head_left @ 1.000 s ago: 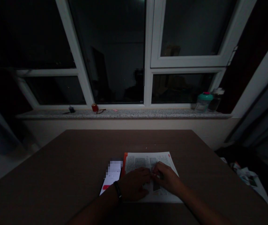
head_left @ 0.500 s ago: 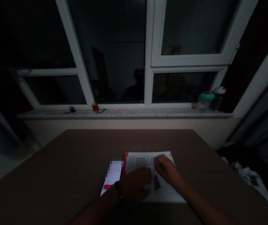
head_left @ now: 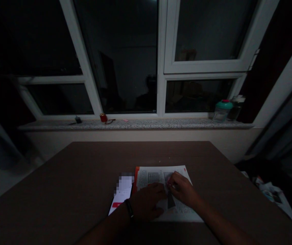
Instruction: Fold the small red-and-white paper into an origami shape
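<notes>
1. I log the open book (head_left: 184, 211) lying flat on the tabletop (head_left: 84, 180), under both hands, its orange edge at the left and running away from the wearer.
2. I find the left hand (head_left: 148, 202) palm down across the left part of the page, fingers extended, thumb set apart; it appears to grip nothing.
3. I find the right hand (head_left: 183, 189) over the upper middle of the page, thumb and fingers pressed together on what I take to be a small pinkish thing (head_left: 169, 183); poor light prevents identification, and I cannot tell its long axis.
4. Governing relation: the pinkish thing sits at the right hand's fingertips, just beyond and to the right of the left fingertips. The right hand is the nearer one. A dark printed picture (head_left: 171, 201) lies just nearer the wearer.
5. Compared with half a second ago, I note the right fingertips lower on the page and closer to the left fingers; the left hand shows little change.
6. The lit phone (head_left: 122, 193) lies beside the book's left edge, partly behind the left wrist.
</notes>
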A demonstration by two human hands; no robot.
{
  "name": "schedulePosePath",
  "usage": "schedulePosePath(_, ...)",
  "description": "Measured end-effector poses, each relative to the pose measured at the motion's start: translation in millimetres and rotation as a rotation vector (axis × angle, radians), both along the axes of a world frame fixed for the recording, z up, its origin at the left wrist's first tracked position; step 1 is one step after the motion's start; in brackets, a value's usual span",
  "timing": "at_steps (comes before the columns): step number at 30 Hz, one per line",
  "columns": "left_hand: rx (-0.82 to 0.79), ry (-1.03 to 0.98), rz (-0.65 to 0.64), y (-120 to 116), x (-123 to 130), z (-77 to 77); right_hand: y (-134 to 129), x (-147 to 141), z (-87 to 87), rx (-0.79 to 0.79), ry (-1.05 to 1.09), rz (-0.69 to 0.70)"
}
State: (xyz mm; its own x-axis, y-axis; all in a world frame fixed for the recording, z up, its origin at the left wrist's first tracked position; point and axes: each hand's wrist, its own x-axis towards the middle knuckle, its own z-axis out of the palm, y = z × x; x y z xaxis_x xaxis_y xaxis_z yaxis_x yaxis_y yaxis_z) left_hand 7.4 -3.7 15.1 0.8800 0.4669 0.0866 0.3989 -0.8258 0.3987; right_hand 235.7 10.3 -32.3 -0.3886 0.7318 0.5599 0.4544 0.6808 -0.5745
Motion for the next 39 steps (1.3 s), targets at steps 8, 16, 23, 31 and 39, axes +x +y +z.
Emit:
schedulePosePath(8, 0.01, 0.002, -0.016, 1, 1, -4.0, 4, -2, 0.2, 0.051, -0.11, 0.022)
schedulePosePath(16, 0.014, -0.019, -0.004, 1, 0, -1.2, 11, -2, -5.2, 0.067, -0.119, -0.214)
schedulePosePath(23, 0.023, -0.049, 0.017, 3, -2, -3.6, 12, 1, -6.6, -0.013, 0.015, -0.259)
schedulePosePath(31, -0.06, -0.056, 0.132, 0, -1, 4.9, 13, -1, -5.8, -0.055, 0.009, -0.172)
schedulePosePath(39, -0.063, -0.062, 0.147, -1, 1, 3.1, 4, 2, -6.4, -0.165, 0.019, -0.008)
